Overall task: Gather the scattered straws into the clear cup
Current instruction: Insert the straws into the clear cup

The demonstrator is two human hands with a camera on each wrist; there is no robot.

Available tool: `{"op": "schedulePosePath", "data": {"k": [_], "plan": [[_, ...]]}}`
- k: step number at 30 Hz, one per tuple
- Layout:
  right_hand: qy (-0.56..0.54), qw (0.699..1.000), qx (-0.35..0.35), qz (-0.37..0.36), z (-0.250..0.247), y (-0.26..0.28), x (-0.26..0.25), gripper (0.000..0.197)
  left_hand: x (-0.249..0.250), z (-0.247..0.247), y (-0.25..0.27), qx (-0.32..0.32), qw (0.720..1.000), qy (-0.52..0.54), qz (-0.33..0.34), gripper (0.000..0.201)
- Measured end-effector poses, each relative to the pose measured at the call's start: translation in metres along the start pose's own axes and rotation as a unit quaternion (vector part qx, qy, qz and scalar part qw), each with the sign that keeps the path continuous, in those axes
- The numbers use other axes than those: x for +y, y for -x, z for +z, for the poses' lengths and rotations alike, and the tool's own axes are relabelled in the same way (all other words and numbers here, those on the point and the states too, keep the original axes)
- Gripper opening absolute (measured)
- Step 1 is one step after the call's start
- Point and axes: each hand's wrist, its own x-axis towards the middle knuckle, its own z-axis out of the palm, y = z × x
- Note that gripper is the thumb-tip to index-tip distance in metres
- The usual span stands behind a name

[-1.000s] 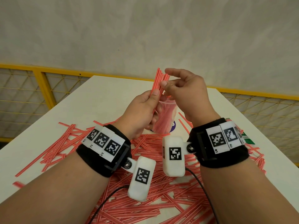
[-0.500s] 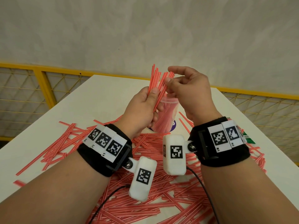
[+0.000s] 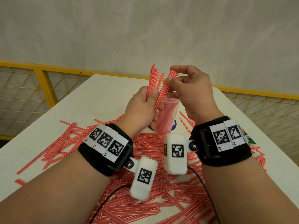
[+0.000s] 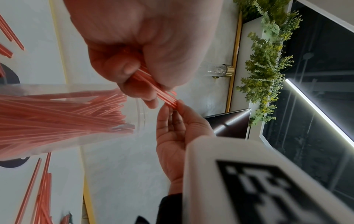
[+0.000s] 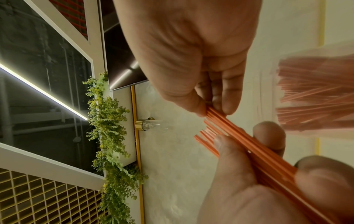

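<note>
The cup (image 3: 163, 117) stands on the white counter (image 3: 97, 94), toward its far half and well in from every edge, with bare counter beyond it up to the far edge. A yellow mesh fence (image 3: 43, 81) runs just past that edge and along both sides. On the near side of the cup, loose straws (image 3: 145, 199) cover the counter thickly, spreading left in a long fan (image 3: 53, 146) and right toward the counter's right edge. The cup itself is already packed with straws (image 4: 57, 118).

Both hands are raised just above the cup's rim. The left hand (image 3: 142, 109) is curled round a bundle of straws (image 3: 155, 80), thumb pressed across them, their upper ends fanning out above the cup. The right hand (image 3: 192, 91), right of the bundle, pinches a few of those straws (image 5: 239, 133) near their tops between thumb and fingertips (image 5: 224, 104), the other fingers loosely bent. A green item (image 3: 250, 140), mostly hidden behind the right wristband, lies right of the cup.
</note>
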Motion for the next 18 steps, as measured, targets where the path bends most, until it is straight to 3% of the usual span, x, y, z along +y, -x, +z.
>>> {"op": "schedulePosePath", "data": {"k": [10,14,18], "plan": [[-0.102,0.977,0.168,-0.084,-0.015,-0.013,0.002,0.022,-0.007,-0.003,-0.007,0.054,0.998,-0.035,-0.014,0.025],[-0.042,0.965,0.214,-0.146,-0.02,-0.014,0.005,0.023,-0.007,-0.002,-0.006,0.043,0.999,-0.03,-0.011,0.026],[0.061,0.963,0.202,-0.165,-0.02,-0.015,0.012,0.026,-0.008,-0.002,-0.006,0.042,0.999,-0.023,-0.016,0.026]]}}
